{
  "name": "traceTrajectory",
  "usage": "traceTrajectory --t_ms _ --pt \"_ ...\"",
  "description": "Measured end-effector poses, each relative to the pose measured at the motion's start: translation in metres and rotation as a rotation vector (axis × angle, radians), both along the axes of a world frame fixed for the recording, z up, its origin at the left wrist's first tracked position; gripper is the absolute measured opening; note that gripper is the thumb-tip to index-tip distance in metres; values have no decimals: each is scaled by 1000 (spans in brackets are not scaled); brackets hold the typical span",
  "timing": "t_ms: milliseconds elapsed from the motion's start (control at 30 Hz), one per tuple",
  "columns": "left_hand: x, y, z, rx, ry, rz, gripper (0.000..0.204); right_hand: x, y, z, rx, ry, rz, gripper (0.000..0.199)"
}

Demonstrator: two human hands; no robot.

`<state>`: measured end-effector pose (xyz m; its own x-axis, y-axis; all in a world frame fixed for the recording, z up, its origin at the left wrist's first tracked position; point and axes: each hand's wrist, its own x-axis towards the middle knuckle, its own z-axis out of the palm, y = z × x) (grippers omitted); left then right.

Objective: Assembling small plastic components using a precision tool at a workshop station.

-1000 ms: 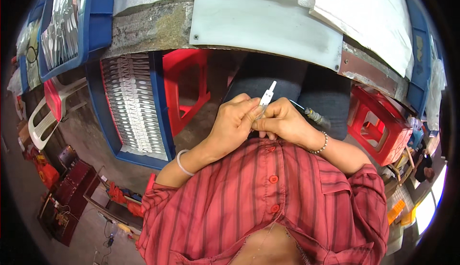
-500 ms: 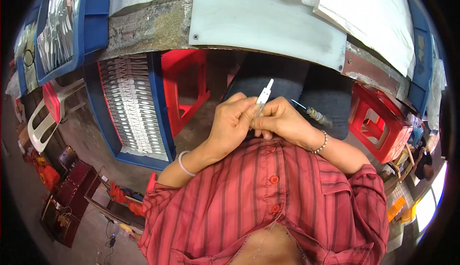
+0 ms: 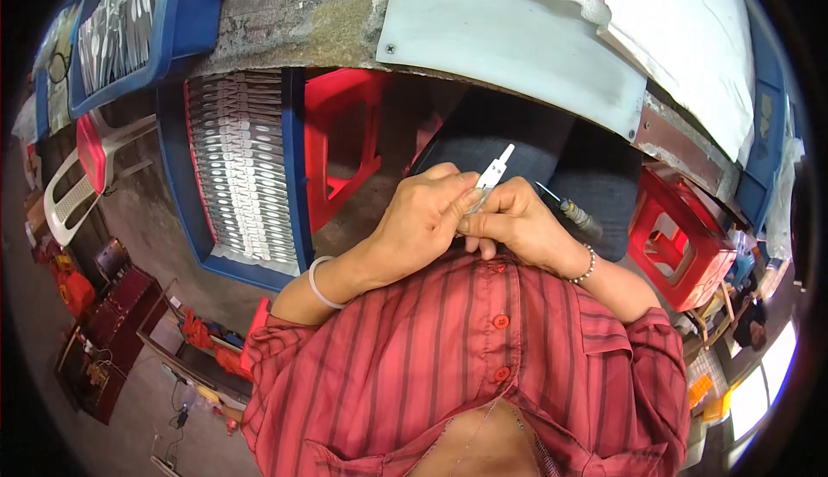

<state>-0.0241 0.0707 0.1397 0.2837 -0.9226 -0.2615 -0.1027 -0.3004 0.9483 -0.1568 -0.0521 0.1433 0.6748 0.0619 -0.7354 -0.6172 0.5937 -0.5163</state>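
Observation:
My left hand (image 3: pixel 425 211) and my right hand (image 3: pixel 528 222) meet in front of my shirt. Both are closed, their fingers pinching the lower end of a slim white piece with small dark holes and a narrow tip (image 3: pixel 494 171). The piece slants up and away to the right; its lower end is mostly hidden by the fingers, where something thin and greyish shows. Just beyond my right hand is a pointed tool with a wrapped grey handle (image 3: pixel 580 216). Whether it rests on my dark trousers (image 3: pixel 604 184) or touches the hand, I cannot tell.
Ahead runs a worn bench edge with a pale plate (image 3: pixel 517 46) screwed on. A blue crate (image 3: pixel 296 149) of stacked slim metal pieces stands at left, another blue bin (image 3: pixel 185 24) above it. Red stools (image 3: pixel 341 145) stand under the bench and at right (image 3: pixel 690 244).
The view has shifted slightly, so bench and hands sit a little differently in the picture. Both hands keep their pinch on the white piece, with only small finger movement.

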Motion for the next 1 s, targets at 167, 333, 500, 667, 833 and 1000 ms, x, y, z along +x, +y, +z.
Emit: traceTrajectory --t_ms 167,333,500,667,833,1000 --pt "3 4 1 -13 -21 -24 17 1 3 2 -3 -6 15 19" --pt "4 6 4 -10 -6 -37 16 2 3 5 0 -13 24 25" --pt "4 7 10 18 54 -27 16 3 2 8 10 9 60 22" --pt "5 9 8 -7 13 -51 15 2 1 8 29 -25 71 17" --pt "5 11 8 -9 -3 -72 15 0 -1 9 62 -20 84 14" --pt "9 10 6 31 19 -151 21 -1 -1 4 29 -47 118 19"
